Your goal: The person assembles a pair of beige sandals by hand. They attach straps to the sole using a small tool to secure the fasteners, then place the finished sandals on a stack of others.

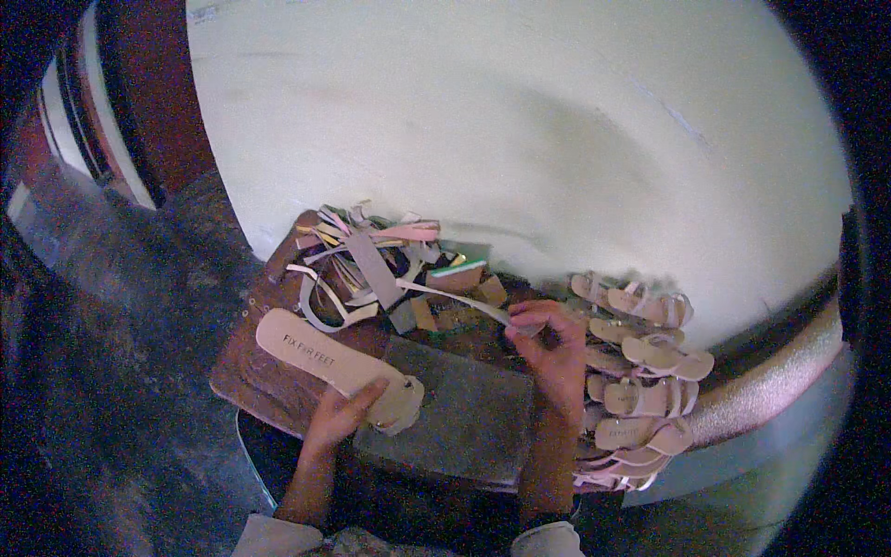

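A pale wall [464, 121] rises behind the brown worktable [243, 371] I'm watching. Beige sandals [640, 433] stand stacked at its right, their dark insole marks too small to read. Loose straps [373, 269] lie heaped at the back, a dark grey slab [455, 408] in front. Over its left edge, a beige sandal sole [343, 369] bears dark capital lettering; the left hand [336, 420] clamps its other end, thumb on top. The right hand [552, 348] pinches a thin pale strap [471, 303], fingertips together.
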Demonstrator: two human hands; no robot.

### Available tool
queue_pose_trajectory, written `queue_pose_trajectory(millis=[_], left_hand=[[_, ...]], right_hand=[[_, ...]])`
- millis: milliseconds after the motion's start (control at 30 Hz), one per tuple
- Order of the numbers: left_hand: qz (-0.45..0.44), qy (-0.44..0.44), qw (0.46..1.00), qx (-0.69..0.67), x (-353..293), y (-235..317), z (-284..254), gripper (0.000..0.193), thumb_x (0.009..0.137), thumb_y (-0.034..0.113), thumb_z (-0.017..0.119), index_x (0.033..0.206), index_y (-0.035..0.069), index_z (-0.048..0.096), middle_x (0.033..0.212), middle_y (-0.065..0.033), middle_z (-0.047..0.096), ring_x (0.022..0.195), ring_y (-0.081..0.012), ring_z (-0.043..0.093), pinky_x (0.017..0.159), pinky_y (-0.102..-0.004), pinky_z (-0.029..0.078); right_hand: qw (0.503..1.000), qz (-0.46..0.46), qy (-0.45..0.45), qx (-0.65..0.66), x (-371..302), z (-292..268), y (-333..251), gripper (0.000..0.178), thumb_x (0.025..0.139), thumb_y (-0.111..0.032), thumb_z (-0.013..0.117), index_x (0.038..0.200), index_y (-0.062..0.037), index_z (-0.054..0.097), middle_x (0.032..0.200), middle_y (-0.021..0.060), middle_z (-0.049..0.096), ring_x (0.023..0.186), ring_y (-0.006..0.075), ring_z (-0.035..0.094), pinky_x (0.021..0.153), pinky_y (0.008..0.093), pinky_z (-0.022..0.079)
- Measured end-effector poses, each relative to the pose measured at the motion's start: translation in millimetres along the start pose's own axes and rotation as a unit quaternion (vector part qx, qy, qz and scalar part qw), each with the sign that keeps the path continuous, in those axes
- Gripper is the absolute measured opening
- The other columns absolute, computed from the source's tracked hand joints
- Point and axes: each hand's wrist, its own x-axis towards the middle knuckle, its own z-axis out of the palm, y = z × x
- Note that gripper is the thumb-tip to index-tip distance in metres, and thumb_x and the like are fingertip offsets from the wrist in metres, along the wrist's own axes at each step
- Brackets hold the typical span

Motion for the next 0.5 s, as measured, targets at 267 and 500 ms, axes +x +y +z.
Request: queue_pose_trajectory(millis=[267, 500], left_hand=[[-0.009, -0.079, 0.996, 0.032, -16, -16, 42, 0.026, 0.088, 0.016, 0.064, 0.109, 0.001, 0.059, 0.102, -0.0068, 0.064, 0.094, -0.0182, 0.060, 0.084, -0.0314, 0.048], [-0.022, -0.032, 0.999, 0.016, -32, -27, 55, 0.037, 0.086, 0.015, 0.067, 0.116, -0.001, 0.052, 0.104, -0.0094, 0.062, 0.096, -0.0190, 0.059, 0.085, -0.0328, 0.049]], right_hand=[[0.995, 0.095, -0.023, 0.004, -95, -6, 9, 0.027, 0.064, -0.004, 0.080, 0.090, -0.0058, 0.070, 0.106, 0.0097, 0.064, 0.101, 0.0207, 0.059, 0.087, 0.0322, 0.046], [0.981, 0.191, -0.006, 0.037, -131, -25, -8, 0.029, 0.067, -0.003, 0.077, 0.094, -0.0052, 0.068, 0.105, 0.0076, 0.065, 0.101, 0.0178, 0.059, 0.085, 0.0297, 0.046]])
